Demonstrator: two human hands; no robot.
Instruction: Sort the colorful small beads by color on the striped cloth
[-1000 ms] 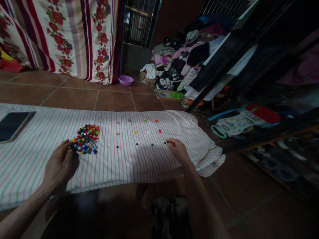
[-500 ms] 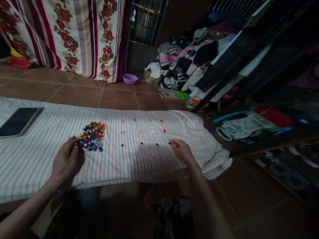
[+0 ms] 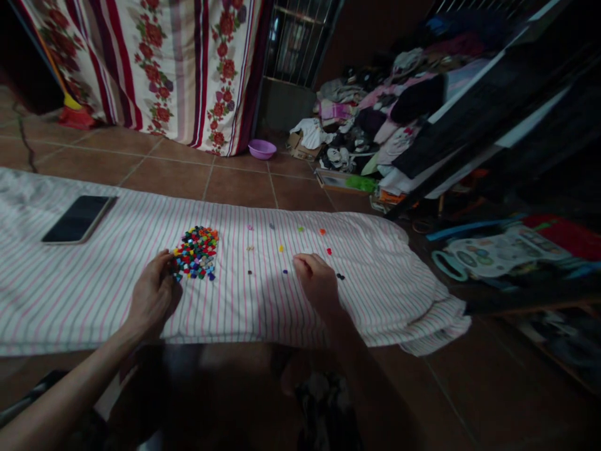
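Observation:
My left hand (image 3: 153,289) rests at the left edge of a pile of small multicoloured cubes (image 3: 197,254), loosely bent fingers touching its side. My right hand (image 3: 318,282) is over the striped cloth (image 3: 235,307), its fingers curled closed and no cube showing in them. Right of it lie black cubes (image 3: 340,276). Small single-colour groups are spaced in rows, among them pink (image 3: 250,228), grey (image 3: 272,226), lime (image 3: 301,229), orange (image 3: 322,232), yellow (image 3: 281,248) and red (image 3: 329,251). A brown cube (image 3: 250,272) and a blue cube (image 3: 285,272) sit nearer me. My right hand covers part of the rows.
A dark-screened phone or tablet (image 3: 79,219) lies on the cloth at left. Beyond are a purple basin (image 3: 261,149), a floral curtain (image 3: 185,75) and a heap of clothes (image 3: 366,113). Shelving with a toy panel (image 3: 488,250) stands at right.
My right hand has moved left, away from the black cubes, which now lie on the cloth. My left hand stays beside the pile. The view has turned left.

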